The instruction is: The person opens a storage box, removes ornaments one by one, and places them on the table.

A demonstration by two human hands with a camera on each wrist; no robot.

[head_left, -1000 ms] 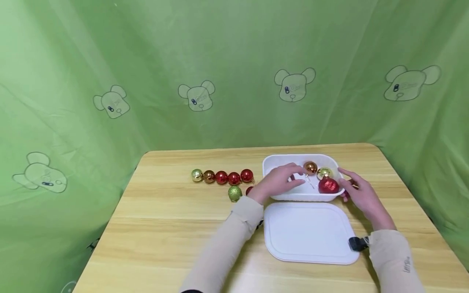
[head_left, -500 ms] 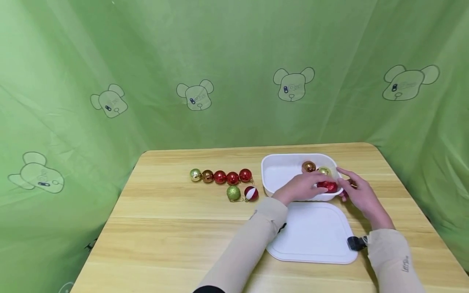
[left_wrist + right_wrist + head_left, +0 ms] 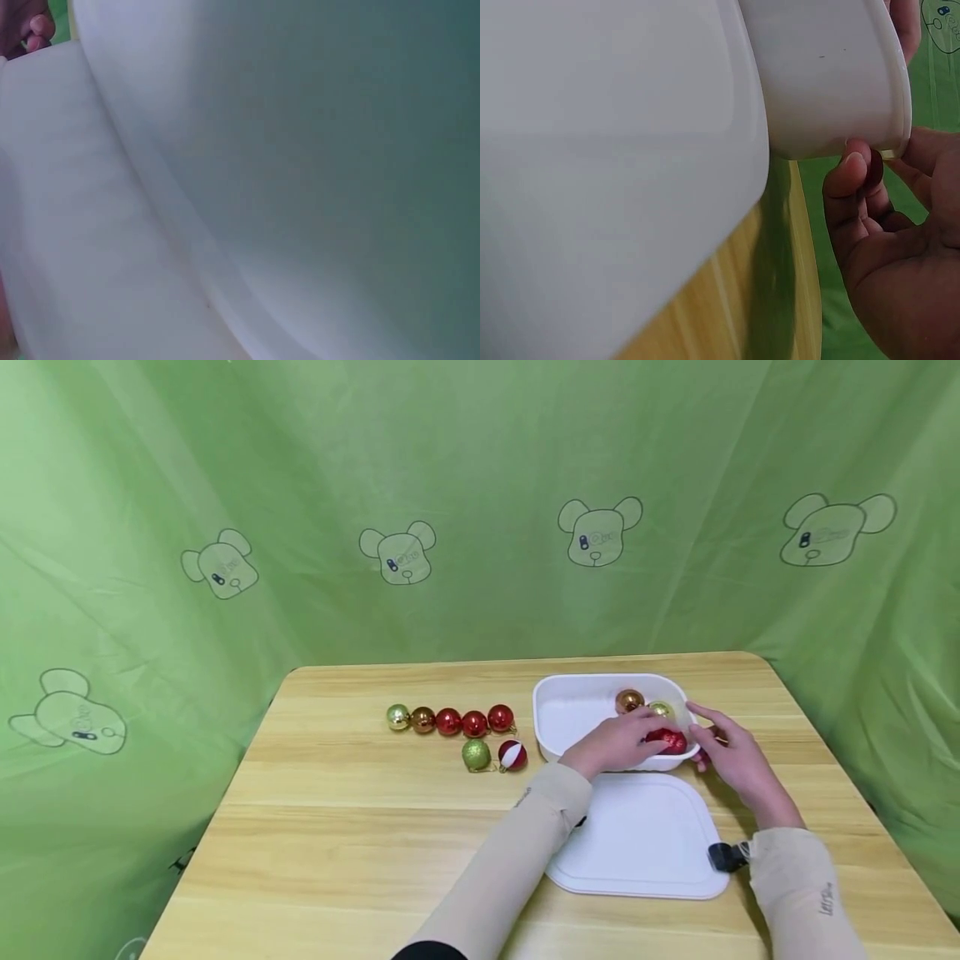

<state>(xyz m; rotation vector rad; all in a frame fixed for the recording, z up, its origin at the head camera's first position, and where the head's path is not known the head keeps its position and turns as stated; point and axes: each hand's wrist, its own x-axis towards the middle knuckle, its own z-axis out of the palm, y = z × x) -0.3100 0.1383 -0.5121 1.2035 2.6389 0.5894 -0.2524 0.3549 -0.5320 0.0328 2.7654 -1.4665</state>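
My left hand (image 3: 611,745) reaches over the front rim of a white plastic box (image 3: 566,710), thumb and fingers around a shiny red Christmas bauble (image 3: 672,742). My right hand (image 3: 738,764) grips the box's right end, thumb and index at the rim and other fingers curled below; the right wrist view also shows this hand (image 3: 900,247) at the box corner (image 3: 829,75). A copper bauble (image 3: 629,700) and a pale gold one (image 3: 662,711) lie inside the box, behind the red one. The left wrist view is mostly white lid (image 3: 300,150) and box side (image 3: 90,187).
The white lid (image 3: 637,847) lies flat in front of the box, under my left forearm. Left of the box, several gold, brown and red baubles (image 3: 448,722) form a row. Before them sit a green glitter bauble (image 3: 476,754) and a red-and-white one (image 3: 513,755).
My left hand has moved right inside the box, from its middle to the red bauble, uncovering the red-and-white bauble on the table. The right hand stays at the box's end.
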